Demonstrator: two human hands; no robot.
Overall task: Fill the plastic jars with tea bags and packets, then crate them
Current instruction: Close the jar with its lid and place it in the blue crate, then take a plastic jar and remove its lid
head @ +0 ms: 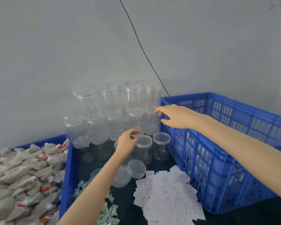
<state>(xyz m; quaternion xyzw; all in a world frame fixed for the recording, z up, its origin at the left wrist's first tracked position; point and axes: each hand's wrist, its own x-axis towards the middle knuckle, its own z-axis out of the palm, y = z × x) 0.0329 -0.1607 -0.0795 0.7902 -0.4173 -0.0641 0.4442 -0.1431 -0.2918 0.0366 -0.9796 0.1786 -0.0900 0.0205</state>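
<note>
Clear plastic jars [110,111] with lids stand stacked in tiers against the grey wall. In front of the stack an open jar [143,148] stands upright, and my left hand [127,142] pinches a clear lid [136,135] at its rim. My right hand [173,116] hovers with fingers spread beside a jar in the stack, above the corner of the blue crate [217,143]. Grey tea bags [21,176] with red tags fill a blue tray on the left. White packets [167,195] lie spread on the dark table.
Loose clear lids [133,172] lie on the table near my left forearm. Small silver-green sachets [107,211] are scattered at the bottom centre. Another open jar [161,146] stands next to the crate. A black cable [141,46] hangs down the wall.
</note>
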